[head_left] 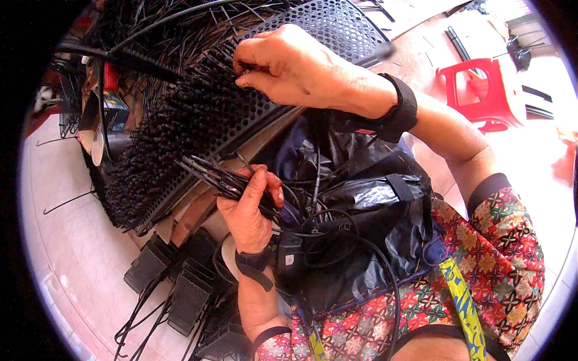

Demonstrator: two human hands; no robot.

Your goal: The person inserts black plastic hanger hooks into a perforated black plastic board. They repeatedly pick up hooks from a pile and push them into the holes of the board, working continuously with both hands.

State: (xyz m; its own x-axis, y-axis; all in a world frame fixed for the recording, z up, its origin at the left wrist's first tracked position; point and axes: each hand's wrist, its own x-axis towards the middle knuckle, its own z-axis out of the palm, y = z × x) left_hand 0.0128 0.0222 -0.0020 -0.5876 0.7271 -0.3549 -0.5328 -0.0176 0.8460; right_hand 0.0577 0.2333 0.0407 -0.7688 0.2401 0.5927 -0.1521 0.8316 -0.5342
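Note:
A black perforated board (325, 27) lies slantwise before me, and dense upright black bristle-like strands (174, 117) fill the holes over much of it. My right hand (289, 66) is over the board at the edge of the strands, its fingers curled into a pinch. What that pinch holds, if anything, is hidden. My left hand (250, 210) is closed round a bundle of thin black strands (211, 177), whose ends point up and left toward the board's near edge. A black apron (373, 240) covers my lap below the hands.
Many loose black strands (162, 36) are heaped beyond the board. Black rectangular blocks (189, 301) with long wires lie at lower left. A red plastic stool (481, 90) stands at right. A black cable (385, 265) runs across my lap. An open box (111, 111) stands at left.

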